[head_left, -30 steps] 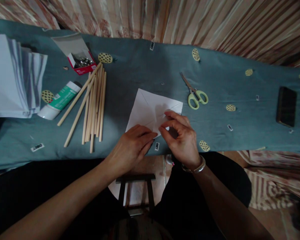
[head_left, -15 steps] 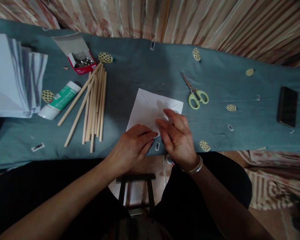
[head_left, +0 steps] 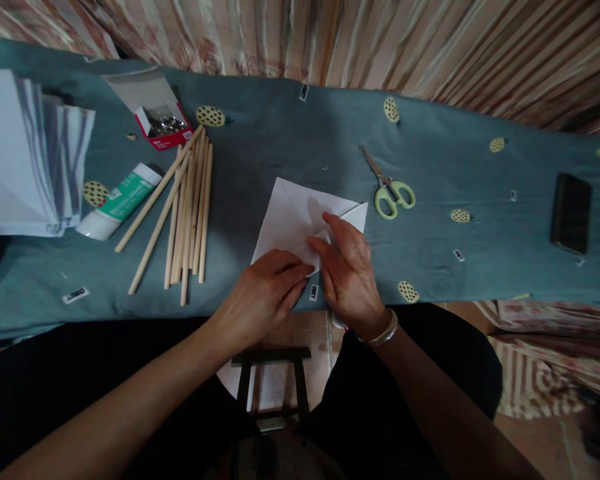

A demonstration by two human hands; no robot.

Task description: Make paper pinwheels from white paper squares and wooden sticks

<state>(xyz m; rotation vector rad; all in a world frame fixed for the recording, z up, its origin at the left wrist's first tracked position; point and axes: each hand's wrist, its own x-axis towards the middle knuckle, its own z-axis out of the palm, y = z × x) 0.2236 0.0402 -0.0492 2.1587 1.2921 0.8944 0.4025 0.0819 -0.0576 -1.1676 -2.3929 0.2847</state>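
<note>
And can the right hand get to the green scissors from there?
Probably yes. The scissors lie just past the right hand, up and to its right, with only a flat corner of the white paper near the way. It would likely have to leave the paper first.

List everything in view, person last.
Folded paper sheet: 1, white, under hands
Metal scissors: 1, green-handled, right of sheet
Flat phone: 1, black, far right
Round wooden sticks: several, tan, left
Squeeze tube: 1, green-white, left
Cardboard box: 1, red-white, upper left
Paper stack: 1, white, far left
Printed tablecloth: 1, teal, tabletop
Pleated fabric: count unclear, beige, behind table
Stool: 1, dark, below
Tiled floor: 1, brown, below
Metal bracelet: 1, silver, right wrist
Legs: 2, black-clothed, below
Left hand, right hand: 2, bare, on sheet
</note>
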